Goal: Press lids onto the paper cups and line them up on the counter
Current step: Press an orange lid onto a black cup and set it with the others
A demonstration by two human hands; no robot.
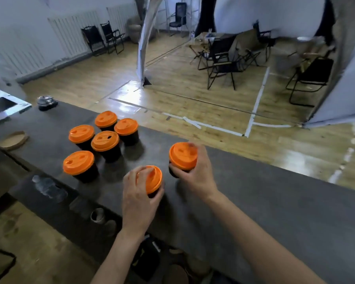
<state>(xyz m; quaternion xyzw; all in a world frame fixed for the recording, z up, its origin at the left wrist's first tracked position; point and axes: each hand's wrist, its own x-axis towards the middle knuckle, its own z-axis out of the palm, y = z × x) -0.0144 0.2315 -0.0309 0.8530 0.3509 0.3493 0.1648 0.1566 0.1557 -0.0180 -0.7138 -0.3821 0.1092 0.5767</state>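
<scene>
- We see our left hand (138, 196) curled round an orange-lidded paper cup (154, 180) at the near middle of the dark counter (264, 206).
- Our right hand (199, 173) grips a second lidded cup (181, 156) just to the right and a little farther, apart from the first.
- Five more lidded cups (105, 141) stand bunched to the left, upright, not in one line.
- A round tan dish (12, 139) lies at the far left.

Your left hand (138, 198) hides most of the near cup (155, 178), your blurry right hand (195, 171) covers half the right cup (181, 155), and the sink (0, 105) is cut off at left.
</scene>
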